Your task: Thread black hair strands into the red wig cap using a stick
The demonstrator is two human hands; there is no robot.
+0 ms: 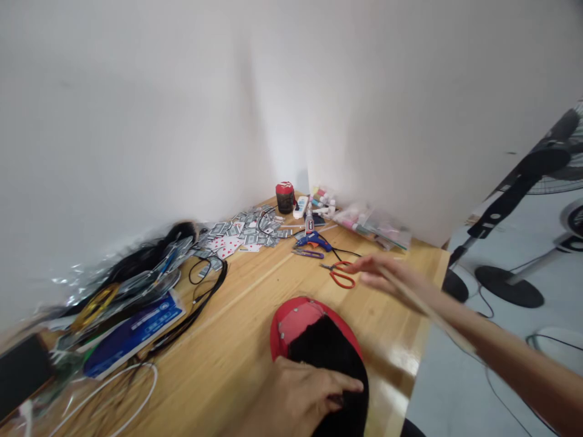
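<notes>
A red cap (350, 331) with black material (323, 346) inside it lies near the front of the wooden table. My left hand (305, 391) is closed on its black part, index finger stretched across it. Beyond the cap are orange-handled scissors (342, 280). Beside their handles is my right hand (387, 276), blurred, with a long thin beige stick (426, 306) held along it and the fingertips pointing left. Whether those fingertips touch the scissors, I cannot tell.
Behind the scissors lie a purple cutter (308, 254), a blue glue gun (314, 241) and a glue tube (310, 223). Scattered cards (250, 230) and a dark jar (285, 199) are farther back. Cables (200, 315) and plastic packages (132, 334) lie left; bags (373, 227) stand back right.
</notes>
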